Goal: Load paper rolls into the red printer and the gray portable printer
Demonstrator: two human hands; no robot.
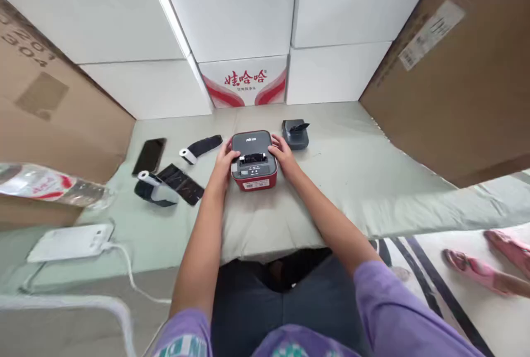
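Note:
A red receipt or label printer with a dark grey lid (250,143) rests on the cloth-covered surface in front of me. My left hand (226,159) grips its left side, thumb on the lid's edge. My right hand (284,154) holds the right side the same way, fingers partly hidden behind it. Dark material shows in the slot across the printer's top. Just right of my right hand sits a smaller dark grey device (296,137) with a black strip sticking out. To the left lie a white roll with a black strip (189,156) and another partly unrolled roll (149,179).
A dark phone (149,156) lies at the left, near a water bottle (49,185) and a white power strip (71,242) with cables. Cardboard boxes (58,92) (459,86) stand on both sides, white boxes (244,9) at the back. A person's pink shoes (467,268) show lower right.

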